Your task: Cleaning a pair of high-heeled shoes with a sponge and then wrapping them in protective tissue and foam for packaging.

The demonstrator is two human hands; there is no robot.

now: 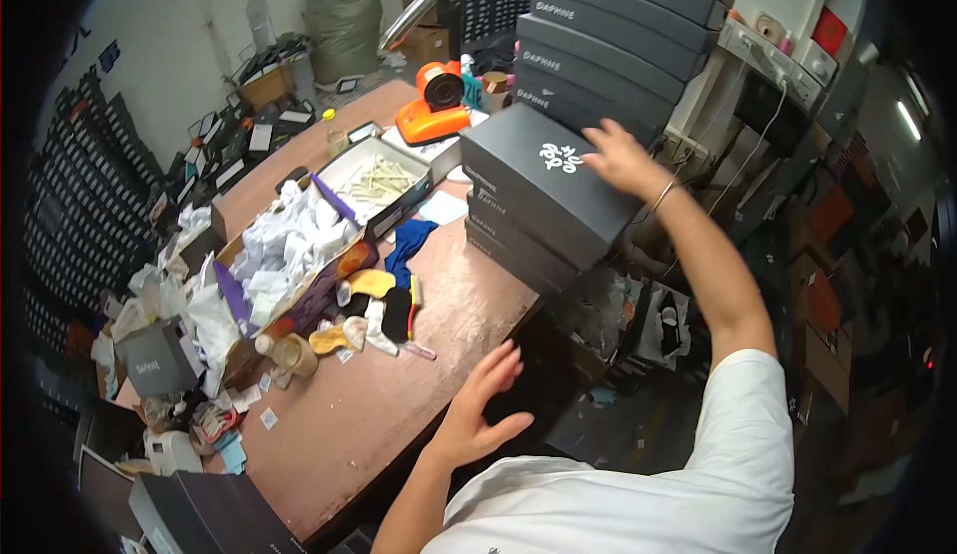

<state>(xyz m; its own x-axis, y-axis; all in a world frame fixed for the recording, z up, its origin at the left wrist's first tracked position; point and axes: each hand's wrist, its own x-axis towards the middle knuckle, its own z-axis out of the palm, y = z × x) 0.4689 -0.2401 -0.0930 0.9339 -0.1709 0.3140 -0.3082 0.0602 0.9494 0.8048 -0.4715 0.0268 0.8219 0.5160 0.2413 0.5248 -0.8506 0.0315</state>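
A short stack of dark grey shoeboxes [528, 170] stands at the right edge of the brown table [399, 414]. My right hand [626, 163] reaches over the top box, its fingers stretched out at the far right part of the lid, next to a white printed mark. Whether the fingertips press on the lid or only hover over it, I cannot tell. My left hand [477, 409] is raised at the table's near edge, empty, with thumb and fingers apart. Behind the short stack rises a taller stack of similar grey boxes [608, 55].
Crumpled white paper fills a purple-edged box [284, 245]. Beside it, a tray [384, 180] holds pale sticks. An orange tape dispenser [434, 105], blue cloth [407, 245], brushes and a small bottle [291, 353] lie about. More grey boxes [204, 514] stand at the near left.
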